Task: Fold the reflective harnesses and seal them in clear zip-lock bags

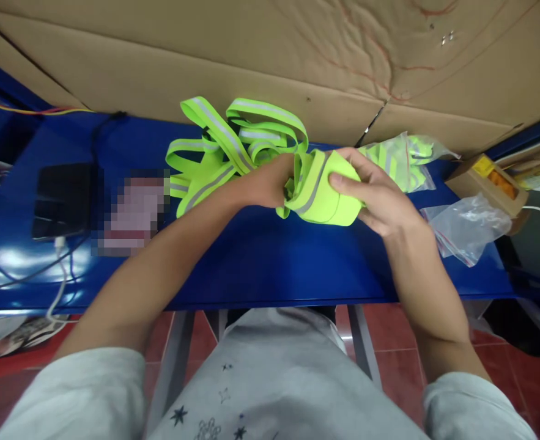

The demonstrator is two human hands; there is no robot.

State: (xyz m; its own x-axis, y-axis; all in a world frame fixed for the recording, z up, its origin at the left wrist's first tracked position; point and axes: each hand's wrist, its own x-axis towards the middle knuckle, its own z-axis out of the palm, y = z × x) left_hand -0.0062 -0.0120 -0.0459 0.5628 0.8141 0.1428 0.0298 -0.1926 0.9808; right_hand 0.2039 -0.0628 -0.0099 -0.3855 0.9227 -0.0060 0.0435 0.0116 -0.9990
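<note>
Over the blue counter (pixel 260 269) we grip a half-folded reflective vest (pixel 318 189), left hand (pixel 265 183) and right hand (pixel 370 192) fingers closed around it, loose straps (pixel 233 143) still unrolled.

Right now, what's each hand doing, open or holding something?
Left hand: closed on the folded neon strap bundle.
Right hand: closed on the same bundle.

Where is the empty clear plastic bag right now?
In the head view, the empty plastic bag lies at the right end of the blue table, beside a cardboard box and right of the right hand.
</note>
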